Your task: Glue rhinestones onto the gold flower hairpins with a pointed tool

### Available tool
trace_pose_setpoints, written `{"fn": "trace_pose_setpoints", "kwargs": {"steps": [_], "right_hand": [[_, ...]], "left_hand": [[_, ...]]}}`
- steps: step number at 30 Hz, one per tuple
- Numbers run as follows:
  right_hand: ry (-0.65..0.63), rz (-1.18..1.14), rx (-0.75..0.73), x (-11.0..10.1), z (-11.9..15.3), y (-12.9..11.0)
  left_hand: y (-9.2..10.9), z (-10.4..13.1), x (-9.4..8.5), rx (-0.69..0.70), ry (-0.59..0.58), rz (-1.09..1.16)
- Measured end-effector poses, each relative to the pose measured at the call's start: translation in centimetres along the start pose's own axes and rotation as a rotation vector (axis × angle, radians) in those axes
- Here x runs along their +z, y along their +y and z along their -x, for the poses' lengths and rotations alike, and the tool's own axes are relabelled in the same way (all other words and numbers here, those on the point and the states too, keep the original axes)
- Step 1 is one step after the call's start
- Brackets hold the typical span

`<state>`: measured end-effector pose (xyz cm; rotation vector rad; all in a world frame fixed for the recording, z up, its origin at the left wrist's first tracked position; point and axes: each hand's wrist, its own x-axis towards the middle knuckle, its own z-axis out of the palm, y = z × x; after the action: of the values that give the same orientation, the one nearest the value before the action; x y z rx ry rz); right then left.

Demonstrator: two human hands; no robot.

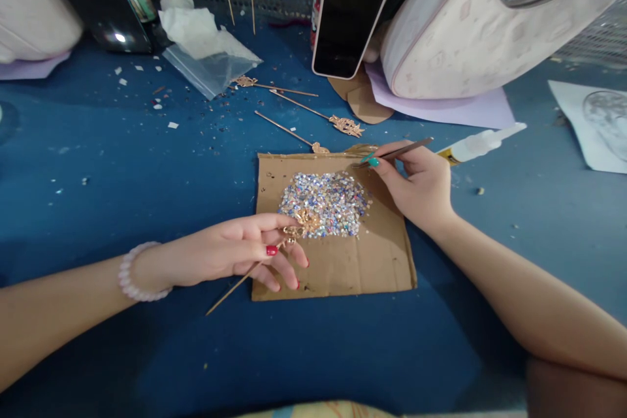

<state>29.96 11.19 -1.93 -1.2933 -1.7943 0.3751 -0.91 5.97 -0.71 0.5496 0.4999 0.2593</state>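
My left hand [245, 251] pinches a gold hairpin [307, 221] between thumb and fingers. Its ornate flower-like head is over the rhinestones, and its long stick points down to the left. In my right hand [421, 183] is a pair of tweezers [406, 149], its tips low over the upper part of a cardboard sheet [377, 261]. A patch of small glittering rhinestones [326, 199] in blue, white and pink lies on that cardboard. Whether the tweezers grip anything is too small to tell.
Three more gold hairpins [345, 125] lie behind the cardboard. A glue bottle [470, 147] is beyond my right hand. At the back stand a phone [355, 13] and a pale bag [441, 39]; a plastic bag [206, 65] lies left. Scraps dot the blue table [122, 163].
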Motion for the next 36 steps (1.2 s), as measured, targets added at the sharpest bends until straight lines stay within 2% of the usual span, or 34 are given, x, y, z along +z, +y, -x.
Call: {"fn": "trace_pose_setpoints", "kwargs": {"steps": [18,24,36], "right_hand": [[-0.045,0.105,-0.167,-0.44,-0.07,-0.55],[-0.050,0.097,-0.164,-0.41,-0.04,-0.53],[-0.058,0.086,-0.174,-0.38,-0.01,-0.40]], "left_hand": [[0.15,-0.01,0.24,-0.001,0.007,0.001],[-0.06,-0.10,-0.01,0.040,-0.055,0.014],[0.11,-0.09,0.02,0.030,-0.042,0.013]]}}
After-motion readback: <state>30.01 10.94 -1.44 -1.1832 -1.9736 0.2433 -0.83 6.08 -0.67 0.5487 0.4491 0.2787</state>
